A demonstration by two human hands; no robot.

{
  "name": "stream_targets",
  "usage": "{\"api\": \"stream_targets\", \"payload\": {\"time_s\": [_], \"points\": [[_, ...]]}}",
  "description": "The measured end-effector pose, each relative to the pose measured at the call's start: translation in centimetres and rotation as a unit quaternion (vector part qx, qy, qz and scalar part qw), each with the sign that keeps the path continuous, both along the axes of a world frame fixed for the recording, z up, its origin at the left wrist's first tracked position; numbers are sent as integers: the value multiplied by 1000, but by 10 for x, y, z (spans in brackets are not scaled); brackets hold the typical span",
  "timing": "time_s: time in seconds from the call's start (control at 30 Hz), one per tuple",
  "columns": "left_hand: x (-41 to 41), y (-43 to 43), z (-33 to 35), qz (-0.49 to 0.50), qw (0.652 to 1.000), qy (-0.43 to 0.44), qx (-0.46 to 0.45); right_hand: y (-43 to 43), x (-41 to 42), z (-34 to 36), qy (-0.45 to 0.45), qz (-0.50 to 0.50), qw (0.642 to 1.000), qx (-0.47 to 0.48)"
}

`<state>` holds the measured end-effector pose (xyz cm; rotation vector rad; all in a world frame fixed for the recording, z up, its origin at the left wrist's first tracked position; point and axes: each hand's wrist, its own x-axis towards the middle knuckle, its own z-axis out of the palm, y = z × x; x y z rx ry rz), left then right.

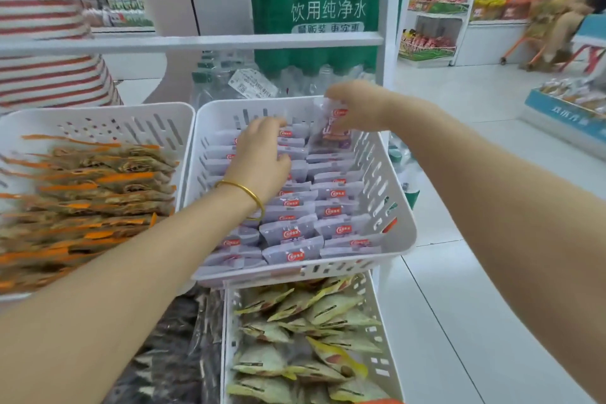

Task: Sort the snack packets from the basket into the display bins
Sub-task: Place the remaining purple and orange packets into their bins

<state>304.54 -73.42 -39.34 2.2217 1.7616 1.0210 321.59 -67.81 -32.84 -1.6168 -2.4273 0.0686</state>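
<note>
A white slotted display bin (398, 207) in the middle holds several rows of pale purple snack packets (290, 233) with red logos. My left hand (259, 157), with a gold bangle on the wrist, reaches into the bin's far left part and rests its fingers on the packets there. My right hand (357, 106) pinches one purple packet (331, 131) upright at the bin's far right corner, its lower end among the packed rows.
A white bin (98, 118) of orange-and-brown packets stands at the left. Below the middle bin is a bin (377, 361) of yellow-green packets. Bottled-water packs (314, 10) stand behind a white shelf rail. A person in a striped top (42, 26) stands at far left. Aisle floor lies to the right.
</note>
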Motion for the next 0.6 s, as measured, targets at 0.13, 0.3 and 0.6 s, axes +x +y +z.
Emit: {"api": "stream_targets", "payload": {"time_s": [0.13,0.3,0.6], "points": [[12,21,0,-11,999,32,31,-9,29,-1,127,-43,988,81],[39,47,-1,-58,982,169,56,-40,47,-19,265,-132,945,137],[36,67,-6,-23,927,374,-32,-68,38,-47,311,-154,928,133]]}}
